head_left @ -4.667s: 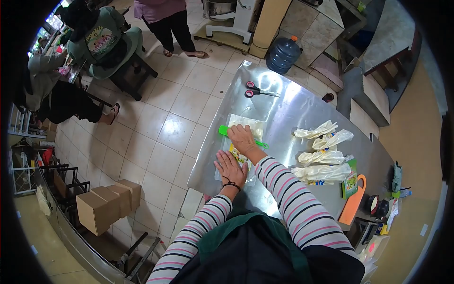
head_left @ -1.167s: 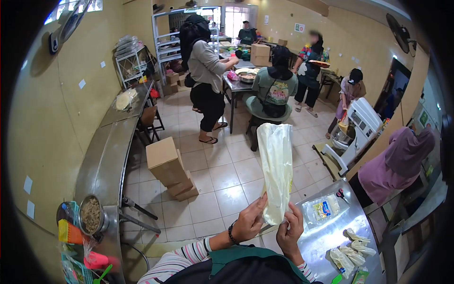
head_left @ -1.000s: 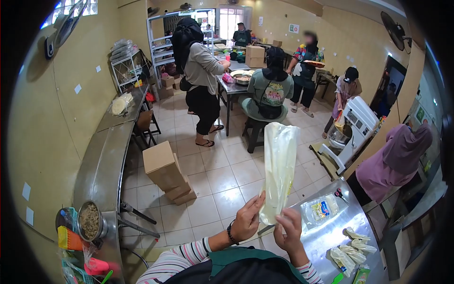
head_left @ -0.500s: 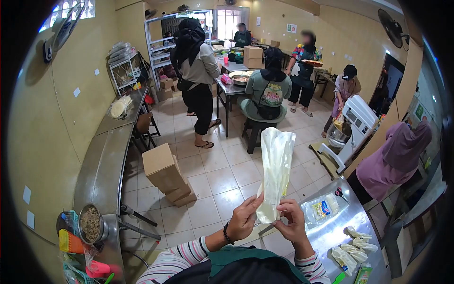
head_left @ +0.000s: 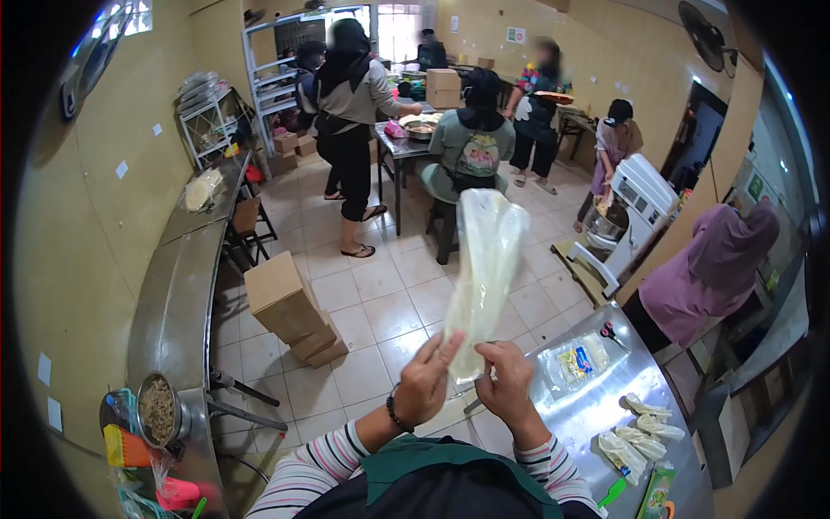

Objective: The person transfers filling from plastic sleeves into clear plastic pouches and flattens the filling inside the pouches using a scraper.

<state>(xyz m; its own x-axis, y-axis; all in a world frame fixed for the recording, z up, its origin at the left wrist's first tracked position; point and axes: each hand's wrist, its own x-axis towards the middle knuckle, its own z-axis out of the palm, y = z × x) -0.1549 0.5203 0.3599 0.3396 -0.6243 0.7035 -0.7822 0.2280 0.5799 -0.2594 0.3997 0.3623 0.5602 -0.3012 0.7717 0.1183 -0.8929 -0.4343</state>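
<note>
Left hand (head_left: 421,381) is nearly closed, the lower left edge of the long pale bag (head_left: 486,268) between thumb and fingers; right hand (head_left: 506,381) is curled at the lower right edge, but blur hides how firmly it pinches, if at all. The bag stands up from the hands, its top tilted a little to the right, with the tiled floor (head_left: 380,285) behind it and the worktop (head_left: 566,424) off to the right. Its upper end has no support, so it could flop over if the low grip slackens. Slick plastic might also slip from the fingers, and as the worktop does not appear to lie beneath, a dropped bag would probably be dirtied on the floor. Uneven pulling between the hands could stretch or split the film. On the worktop, scissors (head_left: 610,333) lie beside a flat packet (head_left: 577,362); a careless swing to the right could catch the bag on their points or knock the crumpled bundles (head_left: 635,441).
</note>
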